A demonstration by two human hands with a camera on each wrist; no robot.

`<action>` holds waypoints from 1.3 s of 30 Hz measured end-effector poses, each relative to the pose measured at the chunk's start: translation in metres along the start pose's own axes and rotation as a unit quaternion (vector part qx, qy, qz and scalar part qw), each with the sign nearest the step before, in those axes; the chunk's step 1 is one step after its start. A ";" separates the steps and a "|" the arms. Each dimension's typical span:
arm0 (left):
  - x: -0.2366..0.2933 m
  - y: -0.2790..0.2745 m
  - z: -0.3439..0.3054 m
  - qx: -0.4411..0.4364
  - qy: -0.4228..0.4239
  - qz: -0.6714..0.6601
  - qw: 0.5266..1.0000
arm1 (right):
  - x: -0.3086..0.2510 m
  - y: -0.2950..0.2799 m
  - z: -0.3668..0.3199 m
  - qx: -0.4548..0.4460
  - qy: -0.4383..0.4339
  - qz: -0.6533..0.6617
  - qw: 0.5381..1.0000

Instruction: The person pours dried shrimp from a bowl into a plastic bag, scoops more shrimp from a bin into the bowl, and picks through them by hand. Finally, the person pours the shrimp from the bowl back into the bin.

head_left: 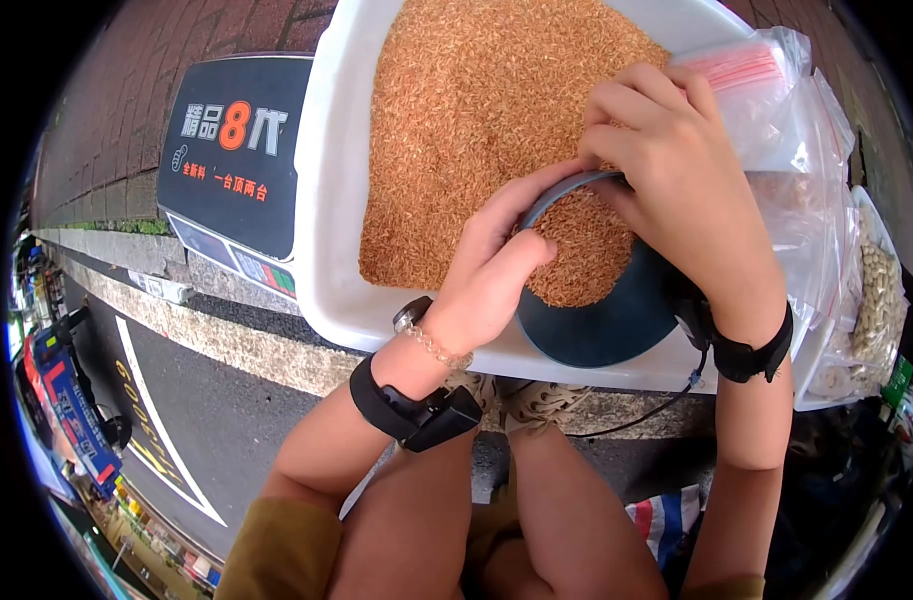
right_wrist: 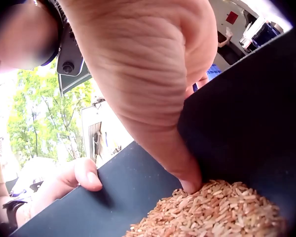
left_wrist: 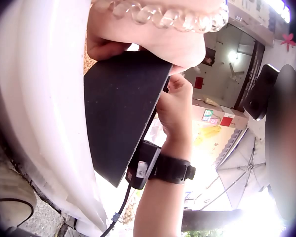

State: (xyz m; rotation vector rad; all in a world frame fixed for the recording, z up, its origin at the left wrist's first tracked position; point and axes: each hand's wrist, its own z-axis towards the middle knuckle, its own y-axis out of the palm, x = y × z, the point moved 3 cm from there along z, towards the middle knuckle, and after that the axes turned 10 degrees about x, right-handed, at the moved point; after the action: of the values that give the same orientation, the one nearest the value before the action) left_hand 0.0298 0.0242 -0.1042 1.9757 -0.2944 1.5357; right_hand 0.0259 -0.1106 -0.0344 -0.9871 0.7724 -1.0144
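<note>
The left hand (head_left: 485, 270) has its grip closed on the wall of a dark container (head_left: 597, 335), its thumb bent over the rim and its fingers round the outside. The right hand (head_left: 677, 150) is at the far rim, its fingers curled outside while its thumb (right_wrist: 187, 168) reaches inside; as far as the views allow, its grip seems to pinch the wall between them.

The right wrist view shows what the head view hides: the tip of that thumb touches the loose grains (right_wrist: 212, 212). The left wrist view gives the smooth outer side of the container, with a clear bead bracelet (left_wrist: 167, 17) above it, and an open umbrella (left_wrist: 249, 168) in the background.

The container is tilted and holds a heap of reddish-brown grains. It is over the near edge of a white tub (head_left: 322, 200), which holds a broad bed of similar grains (head_left: 477, 130). Clear plastic bags (head_left: 802, 220) lie at the tub's right side, near pale nuts (head_left: 877, 300) in another tray. A scale (head_left: 237, 150) sits just beside the tub's left side.
</note>
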 end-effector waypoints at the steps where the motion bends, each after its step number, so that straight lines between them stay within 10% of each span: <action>1: -0.001 0.000 0.000 0.002 -0.010 -0.006 1.000 | 0.001 -0.001 0.000 0.005 0.008 0.028 1.000; 24: -0.005 -0.001 0.000 0.032 -0.020 -0.009 0.999 | 0.002 -0.010 -0.017 0.088 -0.007 -0.078 0.993; 39: -0.002 0.006 0.000 0.003 -0.012 0.003 1.000 | 0.017 -0.026 -0.046 0.185 0.083 0.084 0.976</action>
State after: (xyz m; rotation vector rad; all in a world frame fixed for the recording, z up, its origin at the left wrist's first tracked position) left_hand 0.0258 0.0189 -0.1039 2.0021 -0.3064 1.5194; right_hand -0.0170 -0.1452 -0.0290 -0.5133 0.7540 -1.0545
